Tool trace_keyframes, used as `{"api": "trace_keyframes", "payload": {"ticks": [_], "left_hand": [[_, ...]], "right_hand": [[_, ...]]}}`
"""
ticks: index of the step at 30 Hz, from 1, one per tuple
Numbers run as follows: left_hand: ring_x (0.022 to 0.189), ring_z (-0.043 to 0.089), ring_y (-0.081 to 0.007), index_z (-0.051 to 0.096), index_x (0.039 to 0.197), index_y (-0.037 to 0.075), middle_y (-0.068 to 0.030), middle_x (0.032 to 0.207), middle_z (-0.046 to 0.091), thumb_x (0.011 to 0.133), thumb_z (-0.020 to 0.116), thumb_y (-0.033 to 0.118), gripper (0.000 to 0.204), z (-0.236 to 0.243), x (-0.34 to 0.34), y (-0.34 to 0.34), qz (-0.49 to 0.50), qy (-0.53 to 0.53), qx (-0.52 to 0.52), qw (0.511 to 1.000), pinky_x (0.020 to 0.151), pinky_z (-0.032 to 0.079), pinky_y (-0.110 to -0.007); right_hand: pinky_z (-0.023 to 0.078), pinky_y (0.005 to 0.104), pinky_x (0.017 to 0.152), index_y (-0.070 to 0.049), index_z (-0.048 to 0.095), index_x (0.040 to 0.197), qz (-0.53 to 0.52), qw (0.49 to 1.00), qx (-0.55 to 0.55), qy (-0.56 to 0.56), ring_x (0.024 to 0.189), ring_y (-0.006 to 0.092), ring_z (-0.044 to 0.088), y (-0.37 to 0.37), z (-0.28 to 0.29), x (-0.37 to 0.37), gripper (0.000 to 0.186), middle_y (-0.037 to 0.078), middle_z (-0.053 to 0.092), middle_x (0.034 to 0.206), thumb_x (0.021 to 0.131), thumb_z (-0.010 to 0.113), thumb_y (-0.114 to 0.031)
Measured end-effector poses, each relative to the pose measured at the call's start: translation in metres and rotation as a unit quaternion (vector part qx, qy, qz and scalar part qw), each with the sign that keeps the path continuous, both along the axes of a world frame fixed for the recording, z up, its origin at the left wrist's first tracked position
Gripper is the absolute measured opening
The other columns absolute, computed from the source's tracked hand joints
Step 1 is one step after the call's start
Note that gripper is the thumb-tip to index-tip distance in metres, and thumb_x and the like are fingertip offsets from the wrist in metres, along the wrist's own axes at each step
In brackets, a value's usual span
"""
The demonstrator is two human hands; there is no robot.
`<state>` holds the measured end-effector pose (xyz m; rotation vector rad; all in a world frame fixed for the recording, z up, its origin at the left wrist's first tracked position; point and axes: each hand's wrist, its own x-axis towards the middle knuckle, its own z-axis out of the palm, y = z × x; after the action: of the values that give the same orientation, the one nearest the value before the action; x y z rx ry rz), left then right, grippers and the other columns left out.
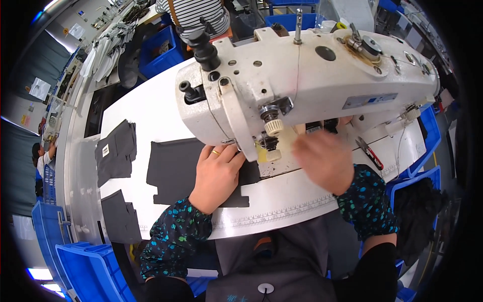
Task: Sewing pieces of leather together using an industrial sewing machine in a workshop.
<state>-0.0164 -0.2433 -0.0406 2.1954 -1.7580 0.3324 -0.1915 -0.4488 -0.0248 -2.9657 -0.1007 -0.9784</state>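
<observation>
A white industrial sewing machine (307, 75) stands across the table in front of me. My left hand (217, 176) rests on a dark grey fabric piece (173, 168), fingers stretched toward the needle area; the machine's head hides some fingertips. The fabric lies on the white table, and its right end runs beneath the head. My right hand (324, 158) is raised just right of the needle area, apart from the fabric. Motion smears its fingers, so I cannot make out whether they hold anything. The needle itself is hidden.
Stacked dark fabric pieces (116, 153) and more pieces (121, 219) lie at the table's left. Red-and-black snips (370, 153) lie right of my right hand. Blue bins (90, 264) stand around the table; one at right holds dark cloth (417, 211). A person in stripes (193, 17) sits beyond.
</observation>
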Motion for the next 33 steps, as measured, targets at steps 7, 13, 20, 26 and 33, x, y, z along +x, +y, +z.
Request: {"api": "trace_keyframes", "payload": {"ticks": [7,13,20,26,33], "left_hand": [[0.092,0.065,-0.0242,0.074,0.107,0.01,-0.0029,0.106,0.072,0.078,0.066,-0.003,0.032,0.009,-0.005,0.002,-0.012,0.07,-0.066,0.995,0.087,0.048,-0.038],[0.077,0.063,-0.0207,0.075,0.105,0.01,-0.0049,0.1,0.074,0.084,0.073,0.005,0.022,0.014,-0.011,0.003,-0.051,0.184,-0.116,0.975,0.07,0.05,-0.033],[0.069,0.062,-0.0095,0.072,0.114,0.0,-0.0044,0.095,0.073,0.102,0.063,0.024,0.029,0.022,-0.02,0.009,-0.003,0.65,0.021,0.759,0.064,0.051,-0.024],[0.074,0.059,-0.003,0.066,0.107,-0.002,0.0025,0.084,0.065,0.105,0.057,0.016,0.02,-0.004,-0.02,0.012,-0.028,0.694,0.039,0.718,0.064,0.05,-0.02],[0.065,0.054,-0.0033,0.062,0.094,-0.002,0.0032,0.074,0.06,0.102,0.059,0.009,0.014,0.0,-0.016,0.006,0.009,0.679,-0.018,0.734,0.058,0.046,-0.021]], "right_hand": [[0.053,0.0355,0.078,-0.004,0.069,0.105,-0.066,0.996,-0.051,-0.021,0.1,0.0211,0.059,-0.042,-0.017,-0.011,0.028,0.002,0.066,0.11,0.078,0.066,-0.009],[0.054,0.0346,0.072,-0.006,0.07,0.091,-0.049,0.998,0.005,-0.039,0.088,0.0204,0.061,-0.043,-0.013,-0.013,0.015,0.0,0.068,0.102,0.076,0.067,-0.008],[0.048,0.0338,0.061,-0.009,0.069,0.085,0.02,0.999,0.048,-0.015,0.079,0.0189,0.059,0.019,0.001,-0.015,0.013,0.0,0.066,0.095,0.074,0.072,-0.014],[0.046,0.0327,0.062,-0.01,0.068,0.087,0.122,0.988,0.096,-0.02,0.075,0.0179,0.057,0.084,-0.008,-0.016,0.017,0.001,0.063,0.09,0.073,0.072,-0.019],[0.047,0.0399,0.066,-0.009,0.061,0.08,-0.146,0.985,0.078,0.056,0.077,0.0271,0.059,0.012,-0.021,-0.032,0.008,0.006,0.056,0.079,0.084,0.066,-0.013]]}}
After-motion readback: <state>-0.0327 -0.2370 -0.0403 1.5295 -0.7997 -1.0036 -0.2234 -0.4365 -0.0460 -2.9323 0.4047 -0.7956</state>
